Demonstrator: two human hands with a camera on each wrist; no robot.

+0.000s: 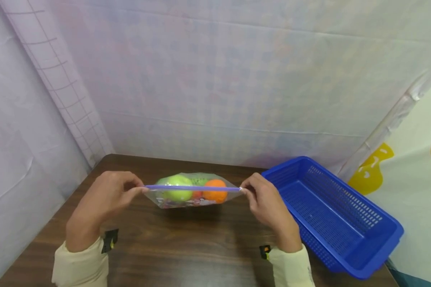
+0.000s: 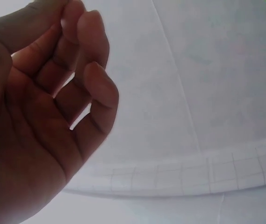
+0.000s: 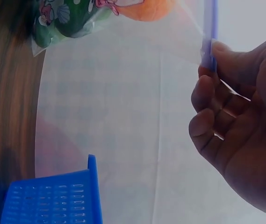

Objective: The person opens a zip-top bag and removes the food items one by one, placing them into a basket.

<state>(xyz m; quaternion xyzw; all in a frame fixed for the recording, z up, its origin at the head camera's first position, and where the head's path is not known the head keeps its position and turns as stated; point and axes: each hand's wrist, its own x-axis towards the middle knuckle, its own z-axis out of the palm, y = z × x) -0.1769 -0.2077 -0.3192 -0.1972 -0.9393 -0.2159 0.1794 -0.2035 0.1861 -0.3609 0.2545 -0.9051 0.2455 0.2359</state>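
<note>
A clear zip bag [image 1: 195, 207] with a purple strip along its top hangs between both hands over the table. Inside it show a green apple [image 1: 179, 187], an orange [image 1: 215, 191], something red and a green speckled piece. My left hand [image 1: 107, 195] pinches the strip's left end between thumb and forefinger; the left wrist view shows its other fingers [image 2: 102, 86] loosely bent. At the opposite end, my right hand [image 1: 269, 201] pinches the strip [image 3: 210, 32]. Printed figures show on the bag's lower side in the right wrist view.
A blue perforated plastic basket [image 1: 334, 215] stands at the right of the dark wooden table [image 1: 186, 247]. White patterned cloth [image 1: 215, 79] hangs behind the table and on its left. A yellow-printed cloth [image 1: 413, 179] is at the right.
</note>
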